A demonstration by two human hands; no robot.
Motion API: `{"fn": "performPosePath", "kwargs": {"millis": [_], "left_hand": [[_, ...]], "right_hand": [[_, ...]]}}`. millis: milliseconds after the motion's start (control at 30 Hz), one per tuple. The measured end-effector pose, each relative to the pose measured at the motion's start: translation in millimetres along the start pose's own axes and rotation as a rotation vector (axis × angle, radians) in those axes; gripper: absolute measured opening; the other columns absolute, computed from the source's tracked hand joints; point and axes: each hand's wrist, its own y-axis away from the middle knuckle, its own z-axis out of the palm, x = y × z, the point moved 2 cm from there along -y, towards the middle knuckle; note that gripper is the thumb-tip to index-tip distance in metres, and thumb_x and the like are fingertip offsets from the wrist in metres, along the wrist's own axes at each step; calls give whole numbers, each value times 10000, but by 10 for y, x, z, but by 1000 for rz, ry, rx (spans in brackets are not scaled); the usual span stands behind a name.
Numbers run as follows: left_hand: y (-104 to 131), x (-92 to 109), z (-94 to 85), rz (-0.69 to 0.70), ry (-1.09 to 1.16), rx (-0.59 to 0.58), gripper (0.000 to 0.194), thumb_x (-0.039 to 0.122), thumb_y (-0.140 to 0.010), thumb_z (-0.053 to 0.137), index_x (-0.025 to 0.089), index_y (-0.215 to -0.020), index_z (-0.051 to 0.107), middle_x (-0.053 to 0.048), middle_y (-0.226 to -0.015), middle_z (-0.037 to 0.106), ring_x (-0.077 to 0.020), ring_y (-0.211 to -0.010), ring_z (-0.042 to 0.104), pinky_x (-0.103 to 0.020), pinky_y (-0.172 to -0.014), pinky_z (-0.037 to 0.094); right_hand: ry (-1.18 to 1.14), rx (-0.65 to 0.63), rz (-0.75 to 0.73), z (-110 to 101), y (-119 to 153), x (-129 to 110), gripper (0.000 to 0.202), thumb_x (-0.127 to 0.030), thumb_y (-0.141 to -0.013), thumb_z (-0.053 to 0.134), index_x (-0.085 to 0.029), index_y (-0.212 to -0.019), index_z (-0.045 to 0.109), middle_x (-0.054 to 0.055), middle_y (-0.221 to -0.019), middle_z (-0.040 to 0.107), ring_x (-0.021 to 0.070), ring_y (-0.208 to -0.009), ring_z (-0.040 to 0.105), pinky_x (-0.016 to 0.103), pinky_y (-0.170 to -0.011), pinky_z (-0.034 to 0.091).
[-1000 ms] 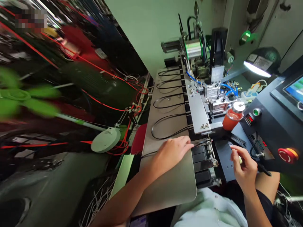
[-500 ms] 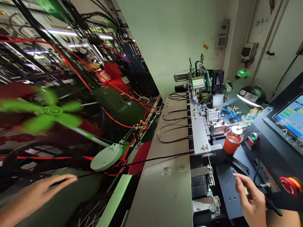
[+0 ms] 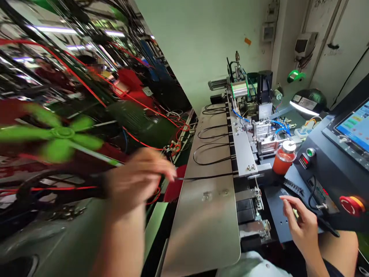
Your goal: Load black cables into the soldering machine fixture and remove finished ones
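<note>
My left hand [image 3: 141, 173], smeared by motion, pinches the end of a black cable [image 3: 204, 177] at the left edge of the metal plate [image 3: 201, 223]. The cable runs right across the plate to the machine's clamps. Several looped black cables lie farther back on the plate. My right hand [image 3: 301, 219] is closed, thumb against fingers, over the dark ledge beside a black brush [image 3: 294, 186]; a small pale thing shows between its fingers, too small to name.
An orange-red jar [image 3: 284, 157] stands behind the brush. A control panel with a screen [image 3: 356, 127] and red emergency button [image 3: 351, 206] is at right. A green fan [image 3: 62, 132] is at left. Wire-spool machinery [image 3: 240, 89] stands behind, and a person [image 3: 92, 71] is in the background.
My left hand has moved right toward the plate with the cable end, and the cable has slackened beside it. My right hand has shifted only slightly. The view has moved a little.
</note>
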Motion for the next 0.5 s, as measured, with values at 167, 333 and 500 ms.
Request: {"fn": "performPosePath", "kwargs": {"millis": [167, 333, 500], "left_hand": [[54, 498, 1482, 85, 343, -720, 423, 488, -906, 429, 184, -962, 718, -64, -798, 633, -122, -702, 575, -244, -642, 457], [266, 511, 1868, 66, 248, -627, 266, 340, -895, 499, 162, -898, 696, -55, -801, 650, -128, -716, 577, -236, -654, 452], [359, 439, 1888, 105, 132, -613, 212, 274, -886, 503, 169, -832, 679, -25, -757, 613, -98, -639, 540, -208, -605, 424]], "right_hand": [[-91, -150, 73, 23, -30, -180, 141, -256, -887, 514, -201, -917, 641, -6, -675, 614, 114, -571, 572, 216, -532, 461], [-174, -122, 174, 112, -4, -175, 126, -288, -864, 566, -193, -838, 645, 27, -767, 644, 140, -684, 599, 239, -602, 492], [-311, -182, 282, 169, -22, -74, 178, -325, -858, 575, -181, -780, 644, 6, -677, 601, 113, -583, 544, 215, -512, 459]]}}
